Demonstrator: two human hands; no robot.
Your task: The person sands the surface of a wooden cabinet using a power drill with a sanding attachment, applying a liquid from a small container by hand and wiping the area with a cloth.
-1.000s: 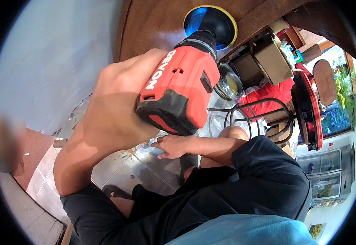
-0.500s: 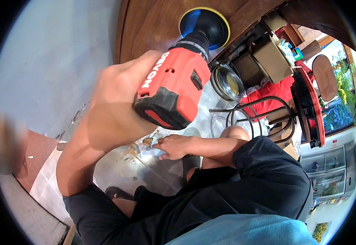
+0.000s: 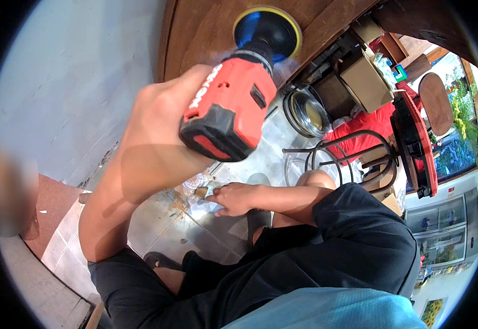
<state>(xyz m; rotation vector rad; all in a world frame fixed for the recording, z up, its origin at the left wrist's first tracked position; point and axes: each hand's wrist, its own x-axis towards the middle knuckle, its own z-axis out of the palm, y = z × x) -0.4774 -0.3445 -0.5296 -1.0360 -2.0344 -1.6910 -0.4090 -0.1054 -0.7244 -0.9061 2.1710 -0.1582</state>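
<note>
A red and black cordless drill (image 3: 225, 107) is gripped in my left hand (image 3: 165, 112), with the fingers on the handle hidden behind the drill body. Fitted to its chuck is a round black sanding pad (image 3: 272, 35) with a yellow rim, which appears to lie against a brown wooden panel (image 3: 195, 35). Pale dust hangs around the pad's edge. Lower down, over the tiled floor, my right hand (image 3: 233, 198) has its fingers stretched out and somewhat apart. Just beyond its fingertips is a small brown piece (image 3: 201, 192); I see nothing held in that hand.
A pale wall (image 3: 80, 82) rises at the left. To the right are coiled hoops (image 3: 307, 114), a cardboard box (image 3: 365, 82), a metal-framed chair (image 3: 354, 153) and red cloth (image 3: 365, 123). Brown dust (image 3: 176, 203) lies on the floor tiles near my feet.
The drill and my left hand have shifted slightly left and upward, carrying the sanding pad along the wood. My right hand has barely moved.
</note>
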